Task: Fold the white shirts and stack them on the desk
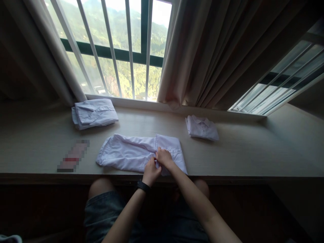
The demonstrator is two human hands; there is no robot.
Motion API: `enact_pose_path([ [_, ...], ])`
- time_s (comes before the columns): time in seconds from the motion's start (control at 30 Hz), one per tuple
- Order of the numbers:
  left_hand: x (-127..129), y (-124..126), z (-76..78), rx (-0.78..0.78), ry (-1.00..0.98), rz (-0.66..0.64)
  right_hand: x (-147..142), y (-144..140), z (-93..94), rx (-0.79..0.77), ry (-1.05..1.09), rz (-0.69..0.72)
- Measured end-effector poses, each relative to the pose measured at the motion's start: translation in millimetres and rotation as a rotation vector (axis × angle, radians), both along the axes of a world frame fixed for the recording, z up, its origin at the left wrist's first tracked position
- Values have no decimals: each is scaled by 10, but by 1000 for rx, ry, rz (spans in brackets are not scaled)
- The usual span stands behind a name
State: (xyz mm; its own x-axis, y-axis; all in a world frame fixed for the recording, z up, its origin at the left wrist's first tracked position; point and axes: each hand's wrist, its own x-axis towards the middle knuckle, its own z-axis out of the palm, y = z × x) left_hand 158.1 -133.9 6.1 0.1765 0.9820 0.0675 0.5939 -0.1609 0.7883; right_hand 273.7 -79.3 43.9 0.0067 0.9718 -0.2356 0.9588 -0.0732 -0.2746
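A white garment, by its look a shirt (131, 150), lies partly folded in a long strip along the front of the wooden surface. Both hands meet near its right part, by a folded-over edge. My left hand (152, 172), with a dark band on the wrist, has its fingers closed on the cloth at the near side. Just beyond and to the right, my right hand (163, 156) pinches the fabric at the same edge. The fingertips are close together, and the bit of cloth between them is hidden.
A folded stack of white clothing (96, 113) rests at the back left below the barred window (121, 50). Another small folded white shirt (201, 127) sits at the back right. A blurred-out flat item (73, 156) lies at left. Curtains (202, 50) hang behind the surface.
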Motion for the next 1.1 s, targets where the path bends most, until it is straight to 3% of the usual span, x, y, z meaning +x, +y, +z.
enact_pose_path([
  [0.13,37,65,28,-172,-129,7,158,-15,-34,62,84,-22],
  [0.27,102,61,141,-165,-194,-6,286,-42,-23,157,171,-49],
  [0.4,100,85,191,-140,-193,55,207,9,-5,205,180,-95],
  [0.5,7,113,156,-152,-182,129,56,83,-3,146,115,-128],
  [0.63,-143,119,67,-277,-167,125,-93,166,-41,102,8,-133],
  [0.77,-208,118,-9,-287,-182,116,-83,213,-110,152,38,-30],
  [0.9,-206,128,-63,-287,-201,84,-25,214,-163,152,53,-51],
  [1.1,-179,99,-1,-268,-240,67,-51,201,-153,207,34,-82],
])
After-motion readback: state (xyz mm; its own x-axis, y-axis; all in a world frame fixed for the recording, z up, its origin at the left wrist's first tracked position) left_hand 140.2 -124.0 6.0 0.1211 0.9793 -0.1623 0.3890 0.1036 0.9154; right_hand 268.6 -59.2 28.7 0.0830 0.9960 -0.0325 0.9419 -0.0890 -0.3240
